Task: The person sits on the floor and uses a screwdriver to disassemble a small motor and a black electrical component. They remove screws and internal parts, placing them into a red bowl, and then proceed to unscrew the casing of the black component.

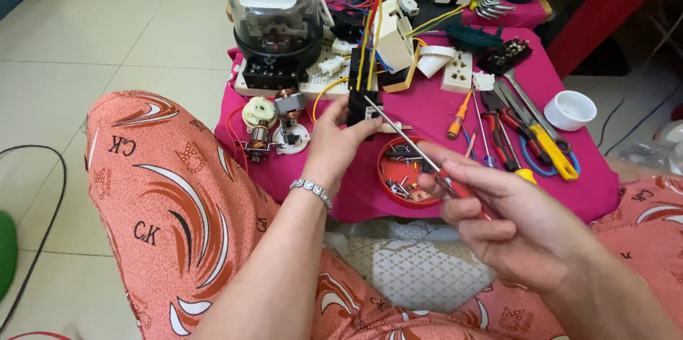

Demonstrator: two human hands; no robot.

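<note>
Left hand (pixel 333 142) grips black wired component (pixel 361 102); right hand (pixel 519 222) holds red-handled screwdriver (pixel 420 151), tip at component, above red screw dish (pixel 407 169).

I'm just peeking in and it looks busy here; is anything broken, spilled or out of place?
Nothing is spilled. The table is crowded, though: a small motor lies with its copper windings bare, and loose wires tangle above the black part in the left hand. The screws sit in their red lid, beside the right hand holding a screwdriver.

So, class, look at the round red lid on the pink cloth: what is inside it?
The red lid holds a heap of small metal screws. The right hand and the screwdriver it holds cover the lid's right part, so what lies there is hidden.
</note>
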